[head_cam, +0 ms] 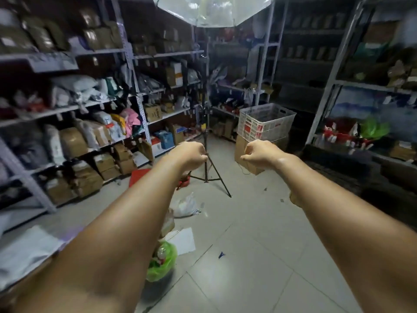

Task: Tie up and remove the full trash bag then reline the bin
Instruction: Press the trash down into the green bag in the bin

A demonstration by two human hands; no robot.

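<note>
In the head view, both arms are stretched forward at chest height over a grey tiled floor (pixel 248 256). The left hand (pixel 191 154) is curled into a loose fist, the fingers (pixel 202 158) folded in, and nothing can be seen inside it. The right hand (pixel 261 153) is also curled closed, thumb and fingers pinched together; if something thin is held there, it is too small to tell.

The task's thing, a green trash bag (pixel 163 262), sits low on the floor just under the left forearm. Its mouth looks open and some bottles and wrappers show inside. The arm hides its left part, and the bin under it is dark and hard to make out. Just behind it lie a white sheet of paper (pixel 184 241) and, farther away, a white plastic bag (pixel 185 205).

Between the two hands, in the background, stands a black tripod stand (pixel 208 168); its pole goes up to a translucent umbrella (pixel 212 10), cut off by the top edge. On the right a white plastic crate (pixel 266 122) rests on a cardboard box (pixel 242 154), partly hidden by the right hand. Metal shelves (pixel 67 109) with parcels fill both sides; the right side is blurred.
</note>
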